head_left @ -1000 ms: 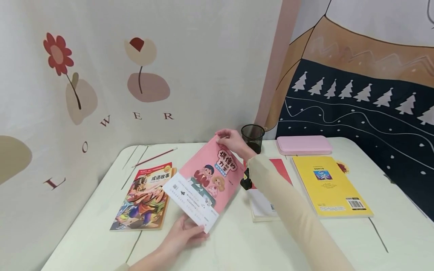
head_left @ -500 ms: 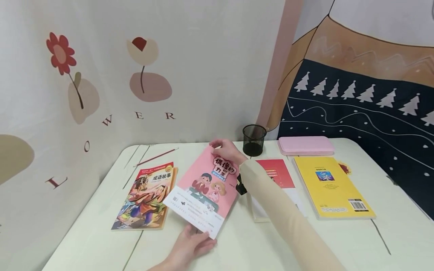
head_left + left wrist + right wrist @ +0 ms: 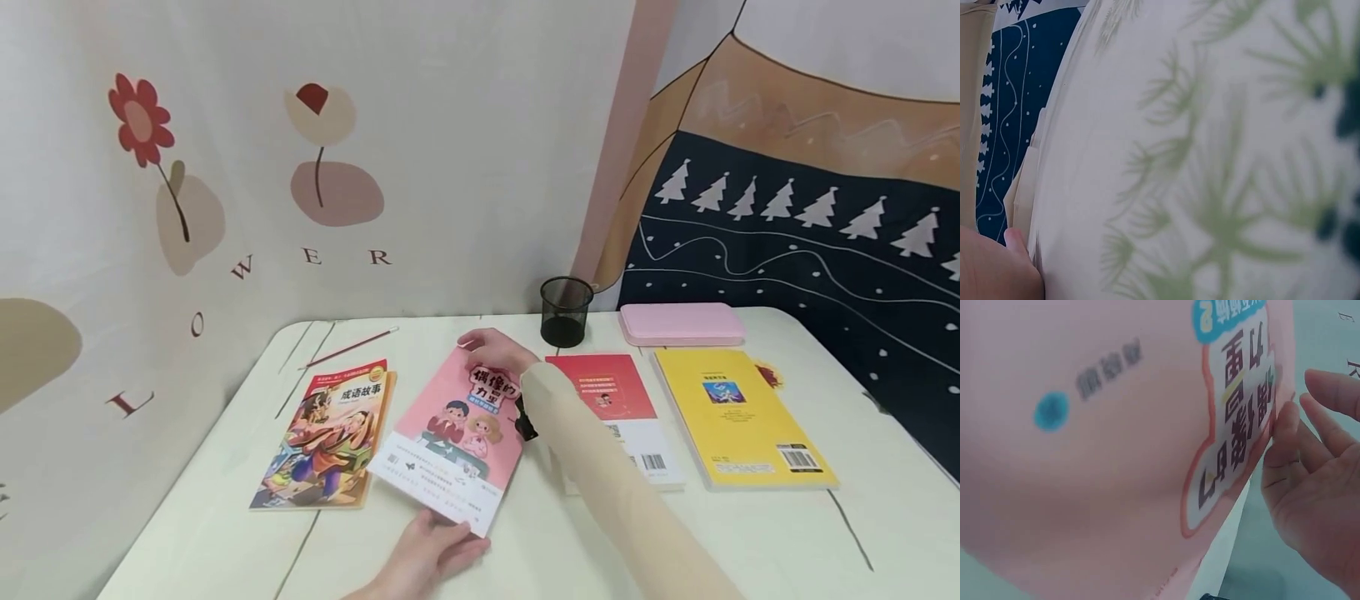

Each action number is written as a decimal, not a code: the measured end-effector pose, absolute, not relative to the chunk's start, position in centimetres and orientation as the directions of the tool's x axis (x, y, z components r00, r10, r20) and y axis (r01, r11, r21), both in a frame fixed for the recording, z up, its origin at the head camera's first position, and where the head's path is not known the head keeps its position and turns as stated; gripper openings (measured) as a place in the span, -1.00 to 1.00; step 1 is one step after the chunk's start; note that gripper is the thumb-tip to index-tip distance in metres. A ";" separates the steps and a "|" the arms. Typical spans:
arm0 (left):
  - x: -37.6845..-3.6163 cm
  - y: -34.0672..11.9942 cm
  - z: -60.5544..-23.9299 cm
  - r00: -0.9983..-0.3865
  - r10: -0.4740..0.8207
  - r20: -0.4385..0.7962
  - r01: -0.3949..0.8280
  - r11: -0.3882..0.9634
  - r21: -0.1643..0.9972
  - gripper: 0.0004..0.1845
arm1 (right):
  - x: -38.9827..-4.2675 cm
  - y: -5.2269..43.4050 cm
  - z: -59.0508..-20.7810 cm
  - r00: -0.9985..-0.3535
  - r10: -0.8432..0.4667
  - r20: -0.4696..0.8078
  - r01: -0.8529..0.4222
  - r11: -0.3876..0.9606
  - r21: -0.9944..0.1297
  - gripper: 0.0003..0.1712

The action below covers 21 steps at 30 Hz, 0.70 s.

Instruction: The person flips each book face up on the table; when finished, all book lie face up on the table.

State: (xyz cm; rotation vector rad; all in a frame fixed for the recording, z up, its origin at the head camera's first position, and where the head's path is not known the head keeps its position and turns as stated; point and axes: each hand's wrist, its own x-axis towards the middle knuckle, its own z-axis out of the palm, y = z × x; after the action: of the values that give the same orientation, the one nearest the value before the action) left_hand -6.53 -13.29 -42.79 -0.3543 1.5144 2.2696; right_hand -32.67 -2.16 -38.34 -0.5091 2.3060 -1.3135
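Note:
A pink book [image 3: 450, 433] with two cartoon children on its cover hangs tilted just above the table [image 3: 750, 542], between a comic book [image 3: 326, 437] and a red-and-white book [image 3: 615, 408]. My left hand [image 3: 438, 554] grips its near corner from below. My right hand [image 3: 491, 350] pinches its far edge, the sleeved forearm crossing the book's right side. In the right wrist view the pink cover [image 3: 1116, 456] fills the frame, with the right hand's fingers [image 3: 1285, 440] on its edge. In the left wrist view a fingertip [image 3: 1013, 240] touches a pale, leaf-printed surface.
A yellow book [image 3: 738, 417] lies at the right. Behind it lies a pink case [image 3: 681, 323], with a black mesh pen cup [image 3: 565, 311] near the wall. A thin red pencil [image 3: 348, 347] lies at the back left. Hanging cloths close off the back and the right.
Both hands have lowered the pink book toward the table and laid it flatter. The red-and-white book, half hidden by the arm before, now shows more fully.

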 end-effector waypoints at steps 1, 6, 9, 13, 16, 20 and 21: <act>-6.5 -13.2 -42.8 -0.892 0.179 -0.415 -0.452 -0.343 0.824 -0.45 | -32.6 -2.2 -38.4 -0.830 -0.522 -0.196 -0.098 0.482 -0.871 -0.48; -6.4 -12.8 -42.8 -0.893 0.193 -0.407 -0.450 -0.360 0.817 -0.49 | -32.1 -2.5 -38.8 -0.795 -0.562 -0.230 -0.126 0.523 -0.843 -0.49; -6.5 -12.6 -42.7 -0.894 0.199 -0.402 -0.448 -0.371 0.813 -0.53 | -32.0 -2.6 -39.0 -0.779 -0.579 -0.242 -0.146 0.542 -0.827 -0.49; -6.6 -12.7 -42.4 -0.884 0.213 -0.417 -0.467 -0.340 0.816 -0.56 | -31.9 -2.4 -38.9 -0.771 -0.590 -0.240 -0.157 0.541 -0.826 -0.48; -6.7 -13.2 -42.1 -0.863 0.249 -0.439 -0.495 -0.245 0.834 -0.58 | -31.8 -2.0 -38.5 -0.767 -0.596 -0.238 -0.160 0.536 -0.829 -0.48; -6.6 -14.1 -41.7 -0.827 0.312 -0.467 -0.517 -0.100 0.850 -0.62 | -31.9 -1.4 -37.9 -0.753 -0.616 -0.231 -0.200 0.549 -0.812 -0.50; -6.6 -14.4 -41.6 -0.818 0.328 -0.472 -0.521 -0.073 0.851 -0.62 | -32.0 -1.2 -37.8 -0.748 -0.623 -0.229 -0.210 0.550 -0.808 -0.51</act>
State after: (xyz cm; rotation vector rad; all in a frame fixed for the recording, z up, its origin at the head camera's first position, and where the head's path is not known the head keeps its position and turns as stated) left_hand -6.56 -14.38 -41.55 -0.2083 1.6401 1.9417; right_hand -32.04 -1.23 -37.77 -0.6712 2.2885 -1.0996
